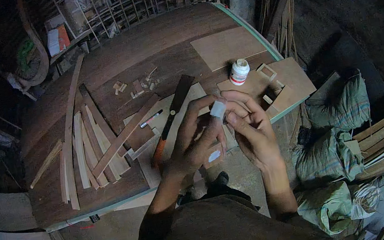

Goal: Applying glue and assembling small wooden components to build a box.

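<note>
My left hand [194,132] and my right hand [255,132] meet in front of me, above the table's near edge, with fingers bent. A small whitish patch [218,110] shows at the left fingertips; I cannot tell whether it is a piece or a wrapping. Under my left hand, apparently in its lower fingers, is a small tan wooden piece [215,156] with a white spot. The right thumb presses toward its curled fingers, and whatever lies between them is hidden. Just beyond stands a white bottle [240,72] with a red band, beside small wooden frames [267,73].
A tool with an orange handle [159,152] and dark blade lies left of my hands, near a marker [151,118]. Long wooden strips [76,144] fan across the table's left [129,79]. Small offcuts [138,86] lie mid-table. Stuffed sacks [327,155] stand at the right.
</note>
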